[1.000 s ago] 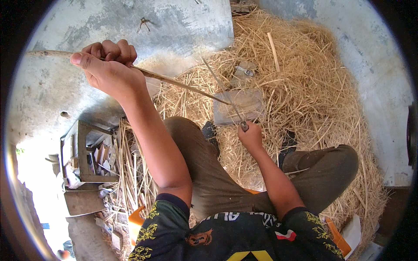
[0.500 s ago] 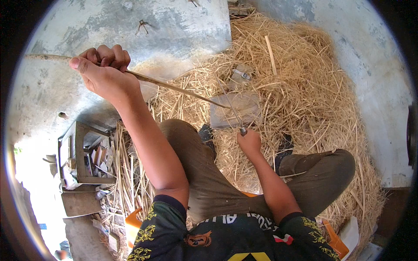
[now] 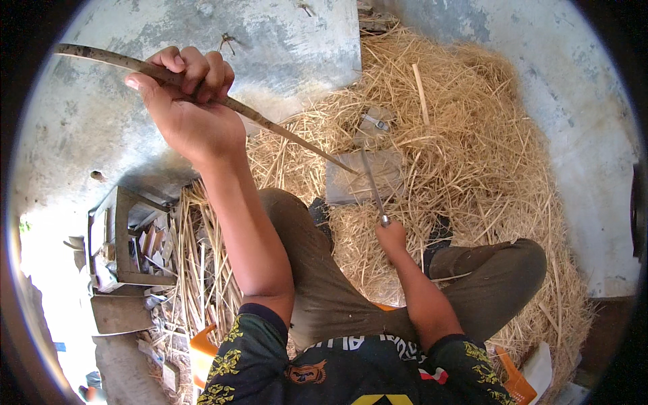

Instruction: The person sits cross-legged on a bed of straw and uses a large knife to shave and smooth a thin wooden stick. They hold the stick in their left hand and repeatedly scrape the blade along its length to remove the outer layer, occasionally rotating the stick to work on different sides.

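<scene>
My left hand (image 3: 196,115), raised at the upper left, is closed round a long thin strip of wood or bamboo (image 3: 290,136). The strip slants down to the right, and its lower end reaches over a flat grey block (image 3: 344,191) in front of me. My right hand (image 3: 391,237), low near the block, grips the handle of a long knife (image 3: 372,182). Its narrow blade points away from me over the block, close to the strip's lower end; whether the two touch I cannot tell.
Pale shavings (image 3: 486,135) cover the floor round the block and between my legs. A small buckled strap (image 3: 375,122) lies beyond the block. To the left stand a wooden box frame (image 3: 120,229) with scraps and a bundle of thin sticks (image 3: 202,263). Grey walls (image 3: 297,47) enclose the spot.
My left hand has moved right and slightly down, and the strip's far end has risen. The right hand has shifted slightly right and toward me, with the knife blade tilted differently.
</scene>
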Demonstrator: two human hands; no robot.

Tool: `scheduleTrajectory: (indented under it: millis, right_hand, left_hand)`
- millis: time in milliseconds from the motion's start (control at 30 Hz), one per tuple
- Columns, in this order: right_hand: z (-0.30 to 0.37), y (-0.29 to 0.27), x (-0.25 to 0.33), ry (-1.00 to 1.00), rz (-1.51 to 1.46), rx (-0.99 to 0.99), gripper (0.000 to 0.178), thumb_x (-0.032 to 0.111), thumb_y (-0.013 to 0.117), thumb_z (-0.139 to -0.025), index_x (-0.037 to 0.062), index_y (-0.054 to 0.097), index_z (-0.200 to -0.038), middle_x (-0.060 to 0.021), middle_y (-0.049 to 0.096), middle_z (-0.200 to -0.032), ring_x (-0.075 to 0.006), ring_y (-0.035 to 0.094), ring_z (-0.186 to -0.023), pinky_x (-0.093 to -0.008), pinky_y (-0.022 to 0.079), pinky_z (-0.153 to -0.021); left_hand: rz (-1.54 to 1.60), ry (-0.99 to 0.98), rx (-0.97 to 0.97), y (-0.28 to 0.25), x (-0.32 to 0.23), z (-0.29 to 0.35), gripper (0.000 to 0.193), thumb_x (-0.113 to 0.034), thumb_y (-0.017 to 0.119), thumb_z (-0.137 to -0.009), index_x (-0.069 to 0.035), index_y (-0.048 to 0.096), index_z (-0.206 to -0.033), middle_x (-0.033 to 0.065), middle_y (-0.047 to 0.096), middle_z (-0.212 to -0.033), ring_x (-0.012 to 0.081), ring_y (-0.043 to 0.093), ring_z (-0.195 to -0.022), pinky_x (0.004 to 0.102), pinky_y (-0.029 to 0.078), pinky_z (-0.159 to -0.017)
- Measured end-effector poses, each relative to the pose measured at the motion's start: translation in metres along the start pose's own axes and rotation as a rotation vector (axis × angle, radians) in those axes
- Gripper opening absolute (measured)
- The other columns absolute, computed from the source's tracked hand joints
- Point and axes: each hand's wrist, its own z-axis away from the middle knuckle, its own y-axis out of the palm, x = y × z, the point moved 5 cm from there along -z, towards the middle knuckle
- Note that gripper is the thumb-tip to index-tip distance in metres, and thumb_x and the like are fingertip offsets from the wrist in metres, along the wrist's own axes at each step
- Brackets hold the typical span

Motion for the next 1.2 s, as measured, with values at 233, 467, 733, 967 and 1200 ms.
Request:
scheduleTrajectory:
  millis: [233, 467, 733, 967, 1200]
  right_hand:
    - [0.036, -0.051, 0.11, -0.304, -0.235, -0.06, 0.032, 0.028, 0.064, -0.086, -0.0035, 0.064, -0.079, -0.0196, 0.065, -0.07, -0.035, 0.064, -0.064, -0.0445, 0.048, -0.063]
    - [0.106, -0.073, 0.191, -0.47, -0.402, 0.02, 0.03, 0.024, 0.064, -0.086, -0.0051, 0.064, -0.078, -0.0203, 0.061, -0.063, -0.0347, 0.062, -0.058, -0.0445, 0.049, -0.061]
    - [0.066, -0.051, 0.148, -0.386, -0.294, 0.006, 0.031, 0.023, 0.065, -0.082, -0.0073, 0.063, -0.075, -0.0244, 0.064, -0.066, -0.0404, 0.066, -0.066, -0.0458, 0.051, -0.063]
    - [0.059, -0.023, 0.137, -0.279, -0.394, 0.103, 0.031, 0.024, 0.063, -0.084, -0.0064, 0.064, -0.076, -0.0248, 0.064, -0.069, -0.0413, 0.066, -0.068, -0.0462, 0.051, -0.064]
    - [0.086, -0.064, 0.179, -0.462, -0.287, 0.045, 0.029, 0.025, 0.064, -0.085, -0.0038, 0.067, -0.083, -0.0251, 0.067, -0.077, -0.0429, 0.066, -0.076, -0.0484, 0.052, -0.069]
  left_hand:
    - [0.059, -0.069, 0.125, 0.024, 0.013, 0.004, 0.044, -0.055, 0.052, -0.097, -0.011, 0.052, -0.092, -0.0014, 0.037, -0.071, 0.0141, 0.032, -0.062, 0.0309, 0.03, -0.061]
    - [-0.069, -0.077, 0.064, 0.049, 0.007, 0.025, 0.055, -0.061, 0.048, -0.097, -0.013, 0.033, -0.073, -0.003, 0.02, -0.056, 0.0092, 0.015, -0.048, 0.0287, 0.013, -0.044]
    - [-0.164, -0.042, -0.039, 0.08, 0.008, 0.049, 0.06, -0.066, 0.045, -0.096, -0.013, 0.031, -0.069, -0.0029, 0.02, -0.054, 0.009, 0.016, -0.045, 0.0294, 0.012, -0.043]
    - [-0.109, -0.001, -0.041, 0.062, 0.008, 0.04, 0.056, -0.06, 0.052, -0.095, -0.014, 0.034, -0.071, -0.0035, 0.022, -0.056, 0.0085, 0.016, -0.047, 0.0282, 0.012, -0.043]
    - [-0.061, -0.09, 0.054, 0.03, 0.004, 0.026, 0.055, -0.065, 0.054, -0.092, -0.018, 0.035, -0.069, -0.0052, 0.019, -0.057, 0.0085, 0.014, -0.05, 0.0282, 0.01, -0.047]
